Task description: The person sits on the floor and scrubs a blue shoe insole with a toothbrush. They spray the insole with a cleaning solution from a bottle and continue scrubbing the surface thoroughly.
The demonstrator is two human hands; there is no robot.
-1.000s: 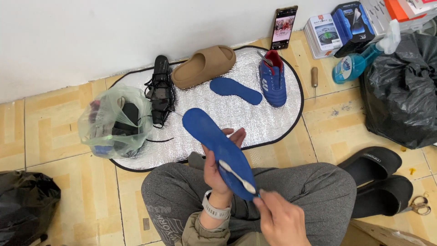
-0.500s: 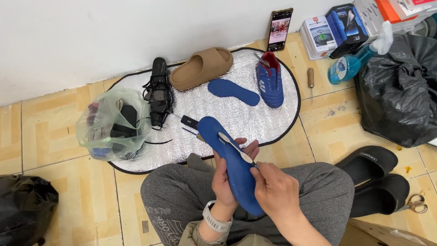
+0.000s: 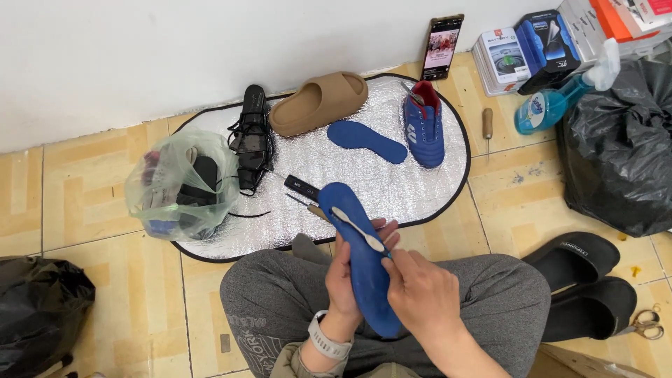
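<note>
One silver mat (image 3: 392,175) on the floor carries one tan slide (image 3: 318,103), one blue shoe (image 3: 423,122), one loose blue insole (image 3: 366,140). Second blue insole (image 3: 364,269) over lap: left hand (image 3: 346,273) wrapped round it, right hand (image 3: 420,294) pinching one white toothbrush (image 3: 357,227) against it.

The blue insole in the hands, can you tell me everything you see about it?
The blue insole is long, flat and foot-shaped, and looks like soft foam or fabric. It is held up over the person's lap, toe end pointing away toward the silver mat. The left hand grips it from behind at the side. The right hand presses a white toothbrush against its upper face.
</note>
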